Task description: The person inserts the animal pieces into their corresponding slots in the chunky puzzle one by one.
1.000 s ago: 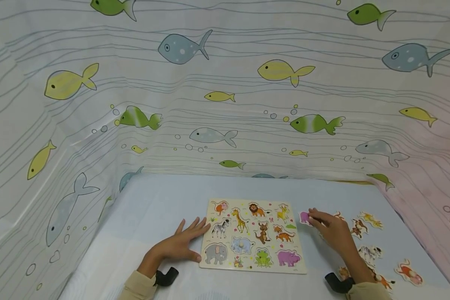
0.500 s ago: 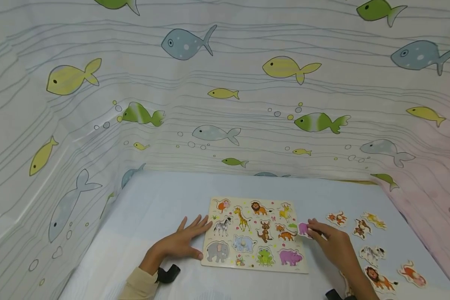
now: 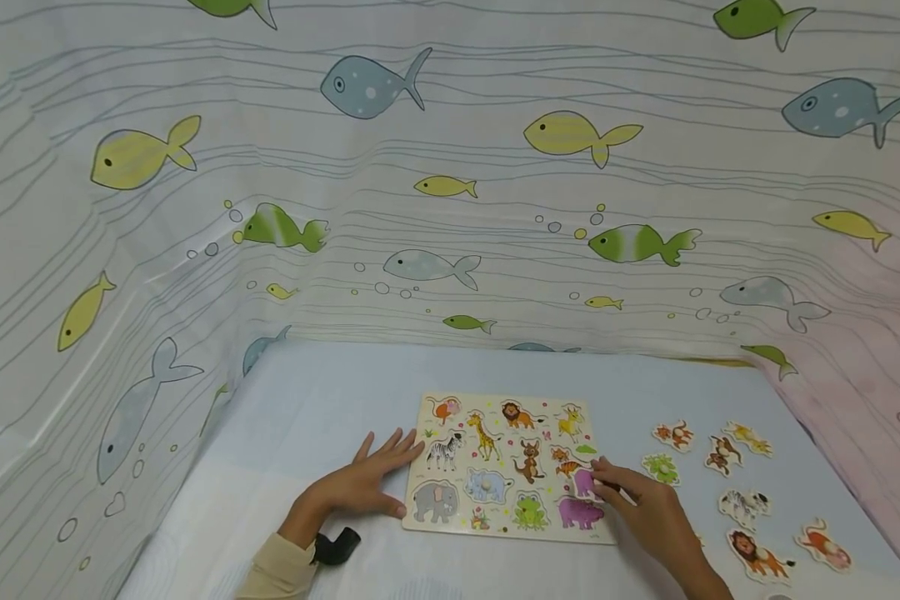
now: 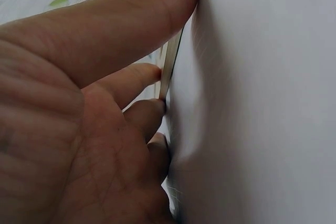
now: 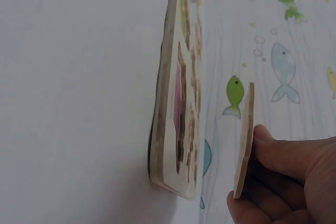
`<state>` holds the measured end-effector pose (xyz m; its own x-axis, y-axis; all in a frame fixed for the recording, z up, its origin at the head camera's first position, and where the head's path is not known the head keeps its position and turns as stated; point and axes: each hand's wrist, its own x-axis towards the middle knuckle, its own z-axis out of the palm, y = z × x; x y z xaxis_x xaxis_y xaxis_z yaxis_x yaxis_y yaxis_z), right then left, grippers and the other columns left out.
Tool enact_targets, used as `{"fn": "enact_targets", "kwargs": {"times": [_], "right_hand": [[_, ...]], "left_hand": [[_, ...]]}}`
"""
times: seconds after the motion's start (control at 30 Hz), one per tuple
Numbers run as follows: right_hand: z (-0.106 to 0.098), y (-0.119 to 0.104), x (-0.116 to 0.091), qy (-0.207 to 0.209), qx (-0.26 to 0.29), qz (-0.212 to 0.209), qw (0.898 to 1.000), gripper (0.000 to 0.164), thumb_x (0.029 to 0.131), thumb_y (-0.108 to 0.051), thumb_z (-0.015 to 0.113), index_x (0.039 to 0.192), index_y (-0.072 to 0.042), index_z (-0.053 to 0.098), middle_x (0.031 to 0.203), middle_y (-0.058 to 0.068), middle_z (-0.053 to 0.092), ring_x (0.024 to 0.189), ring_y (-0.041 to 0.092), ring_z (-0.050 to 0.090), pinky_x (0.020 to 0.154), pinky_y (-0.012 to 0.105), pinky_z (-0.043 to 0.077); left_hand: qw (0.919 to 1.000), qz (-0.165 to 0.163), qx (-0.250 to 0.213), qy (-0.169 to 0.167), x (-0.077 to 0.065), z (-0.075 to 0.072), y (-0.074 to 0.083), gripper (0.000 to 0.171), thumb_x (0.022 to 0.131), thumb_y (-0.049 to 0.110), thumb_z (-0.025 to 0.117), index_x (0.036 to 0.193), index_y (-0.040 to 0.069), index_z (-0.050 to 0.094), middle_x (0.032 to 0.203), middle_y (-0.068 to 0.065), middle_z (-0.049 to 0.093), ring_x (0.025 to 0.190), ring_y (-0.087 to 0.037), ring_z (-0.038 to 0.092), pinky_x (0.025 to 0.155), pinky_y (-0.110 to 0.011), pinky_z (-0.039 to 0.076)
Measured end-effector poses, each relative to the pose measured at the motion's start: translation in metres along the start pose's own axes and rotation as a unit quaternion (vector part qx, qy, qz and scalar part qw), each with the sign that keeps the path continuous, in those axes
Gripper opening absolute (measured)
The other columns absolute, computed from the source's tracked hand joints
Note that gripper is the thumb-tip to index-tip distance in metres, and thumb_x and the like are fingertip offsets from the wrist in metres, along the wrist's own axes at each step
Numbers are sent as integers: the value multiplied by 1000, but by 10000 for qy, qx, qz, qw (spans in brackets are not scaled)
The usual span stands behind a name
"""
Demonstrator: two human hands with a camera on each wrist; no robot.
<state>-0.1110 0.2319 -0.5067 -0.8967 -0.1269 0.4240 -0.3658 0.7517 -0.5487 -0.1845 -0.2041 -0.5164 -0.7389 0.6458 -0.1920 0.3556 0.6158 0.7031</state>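
Observation:
A wooden animal puzzle board lies flat on the table, with printed animal recesses and a knobbed blue rhino-like piece set in it. My right hand pinches a purple hippo puzzle piece over the board's right side, just above the matching hippo recess. In the right wrist view, the hippo piece stands edge-on between thumb and fingers, apart from the board. My left hand lies with fingers spread at the board's left edge; the left wrist view shows fingertips right against that edge.
Right of the board lie loose pieces: a tiger, a kangaroo, a frog, a zebra, a lion, a monkey and a yellow animal. A fish-print curtain surrounds the table.
My right hand has carried the hippo piece left and toward me, from beside the board to over it. This uncovers the loose frog piece. The left hand stays at the board's edge.

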Motion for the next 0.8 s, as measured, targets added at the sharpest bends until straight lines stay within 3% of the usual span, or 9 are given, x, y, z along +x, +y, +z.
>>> {"fn": "enact_targets", "kwargs": {"times": [0.17, 0.5, 0.8], "right_hand": [[7, -3, -7, -56, 50, -234, 9997, 33, 73, 1, 83, 102, -17, 79, 112, 1, 77, 102, 19, 74, 85, -3, 43], [13, -5, -18, -226, 377, -262, 9987, 30, 76, -1, 81, 100, -19, 79, 112, 2, 77, 102, 15, 74, 83, 0, 48], [20, -4, -21, -247, 234, -394, 9986, 30, 73, 0, 83, 98, -17, 79, 108, 2, 78, 100, 18, 75, 81, 2, 50]], "left_hand": [[10000, 15, 13, 22, 0, 0, 0, 104, 75, 33, 82, 159, 12, 25, 169, -13, 7, 156, -39, -2, 119, -65, -18], [10000, -31, 34, 18, 0, -1, 1, 104, 75, 33, 83, 159, 12, 25, 169, -12, 8, 156, -39, -2, 119, -64, -18], [10000, 18, 37, 19, 1, -1, 1, 104, 75, 32, 83, 159, 11, 26, 169, -13, 8, 156, -38, -2, 118, -66, -17]]}}
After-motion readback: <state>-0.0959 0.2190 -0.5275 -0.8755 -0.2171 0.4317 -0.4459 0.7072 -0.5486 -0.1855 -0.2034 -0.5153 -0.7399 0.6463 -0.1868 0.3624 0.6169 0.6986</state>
